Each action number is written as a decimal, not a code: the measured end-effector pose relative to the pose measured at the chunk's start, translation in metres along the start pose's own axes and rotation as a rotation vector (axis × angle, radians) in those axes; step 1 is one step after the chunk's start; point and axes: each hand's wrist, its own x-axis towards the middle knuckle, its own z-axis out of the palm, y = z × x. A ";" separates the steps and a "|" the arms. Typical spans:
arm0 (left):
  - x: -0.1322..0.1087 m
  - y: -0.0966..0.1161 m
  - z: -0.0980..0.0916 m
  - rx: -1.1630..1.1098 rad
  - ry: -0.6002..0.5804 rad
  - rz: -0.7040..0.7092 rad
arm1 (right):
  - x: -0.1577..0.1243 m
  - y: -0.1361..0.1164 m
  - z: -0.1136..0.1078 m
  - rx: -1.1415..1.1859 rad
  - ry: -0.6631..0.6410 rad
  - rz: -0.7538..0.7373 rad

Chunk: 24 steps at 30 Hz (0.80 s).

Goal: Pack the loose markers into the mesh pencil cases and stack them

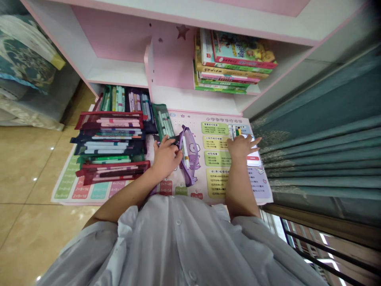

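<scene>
Purple pouch point(190, 167) is laid open on the printed mat point(71, 186), just beside the left hand point(166, 157). That hand is curled, its fingers point(157, 145) against a green mesh pouch point(163, 121); whether it is gripped cannot be told. The right hand point(241, 146) is held open, flat on a white booklet point(253, 153) near the mat's right edge, with markers point(235, 131) beside it. Filled pouches point(108, 139) are stacked toward the left edge.

Times-table mat point(71, 186) on desk point(190, 99); stacked pencil cases point(108, 139), purple pouch point(189, 157).
</scene>
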 end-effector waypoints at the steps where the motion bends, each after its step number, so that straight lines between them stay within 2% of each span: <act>1: 0.000 0.000 0.000 0.002 -0.003 0.000 | -0.001 -0.001 -0.001 -0.013 -0.018 -0.001; 7: 0.000 -0.001 0.001 -0.001 -0.005 0.005 | -0.012 -0.012 -0.005 0.005 -0.038 -0.098; 13: 0.000 0.000 0.000 0.002 -0.005 0.005 | -0.048 -0.038 -0.020 0.348 0.009 -0.273; 19: 0.000 0.001 0.000 -0.003 -0.004 -0.006 | -0.093 -0.061 -0.035 0.630 -0.146 -0.472; 24: 0.001 0.002 -0.002 0.009 -0.007 0.006 | -0.119 -0.075 -0.030 0.621 -0.294 -0.611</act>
